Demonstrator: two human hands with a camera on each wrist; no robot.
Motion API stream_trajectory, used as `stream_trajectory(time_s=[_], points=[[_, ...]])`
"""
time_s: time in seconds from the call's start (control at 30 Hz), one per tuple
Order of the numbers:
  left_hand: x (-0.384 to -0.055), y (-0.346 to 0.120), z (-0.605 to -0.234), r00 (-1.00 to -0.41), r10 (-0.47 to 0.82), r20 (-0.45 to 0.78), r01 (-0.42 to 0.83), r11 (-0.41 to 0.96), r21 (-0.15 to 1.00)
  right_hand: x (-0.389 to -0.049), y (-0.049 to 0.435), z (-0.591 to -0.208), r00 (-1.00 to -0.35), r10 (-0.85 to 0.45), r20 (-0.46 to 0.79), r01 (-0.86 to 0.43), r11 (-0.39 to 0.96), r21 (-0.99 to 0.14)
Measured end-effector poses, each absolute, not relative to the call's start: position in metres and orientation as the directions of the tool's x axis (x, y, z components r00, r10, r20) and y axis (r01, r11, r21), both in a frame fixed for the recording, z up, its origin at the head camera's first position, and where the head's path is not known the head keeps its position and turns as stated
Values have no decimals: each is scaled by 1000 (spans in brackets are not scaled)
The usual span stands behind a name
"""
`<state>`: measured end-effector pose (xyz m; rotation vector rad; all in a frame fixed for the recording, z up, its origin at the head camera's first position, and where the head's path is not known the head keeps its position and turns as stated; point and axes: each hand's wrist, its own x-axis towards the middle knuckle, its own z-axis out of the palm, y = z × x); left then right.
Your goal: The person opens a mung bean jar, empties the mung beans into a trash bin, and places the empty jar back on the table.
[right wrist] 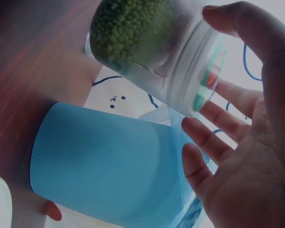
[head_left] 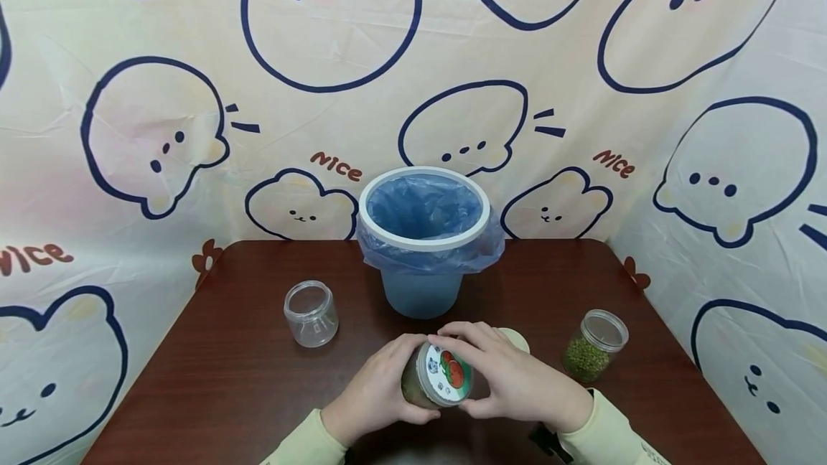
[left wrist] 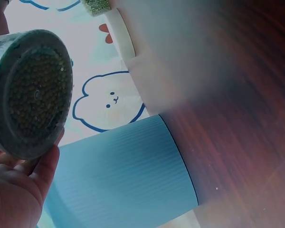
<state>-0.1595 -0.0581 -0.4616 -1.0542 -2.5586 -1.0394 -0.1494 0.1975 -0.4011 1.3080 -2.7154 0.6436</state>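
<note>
Low over the table's near side, my left hand [head_left: 381, 386] grips a clear jar [right wrist: 133, 33] of green beans, fingers and thumb round its body. The jar leans over, and its base with the beans behind it faces the left wrist view. Its lid [head_left: 447, 373] carries a white and green sticker with a red fruit picture. My right hand [head_left: 510, 379] holds the lid by its edge, the thumb [right wrist: 223, 19] on the rim and the other fingers spread round the far side. Part of the jar's body is hidden behind the hands in the head view.
A blue bin [head_left: 423, 293] with a white rim and a blue bag liner stands at the table's back. To the left is an empty clear jar [head_left: 312, 318]; to the right, another jar of green beans [head_left: 588, 357]. A pale round thing [head_left: 515, 339] shows behind my right hand.
</note>
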Motion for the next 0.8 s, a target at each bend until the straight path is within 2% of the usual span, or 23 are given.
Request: stream_trajectory(time_s=[0.27, 0.37, 0.43, 0.67, 0.8], points=[[-159, -59, -464, -727, 560, 397, 678, 498, 541, -151, 197, -400, -540, -795, 276, -835, 467, -289], [-159, -59, -464, -730, 558, 394, 674, 495, 548, -150, 196, -400, -541, -797, 269, -835, 469, -289], [-159, -60, -463, -735, 553, 392, 669, 500, 550, -149, 196, -400, -554, -792, 256, -824, 478, -304], [-160, -62, -463, -741, 541, 397, 663, 500, 556, -146, 196, -399, -665, -709, 233, -734, 565, -376], [-160, -63, -464, -740, 556, 379, 660, 490, 570, -145, 194, -399, -708, -665, 236, -698, 610, -375]])
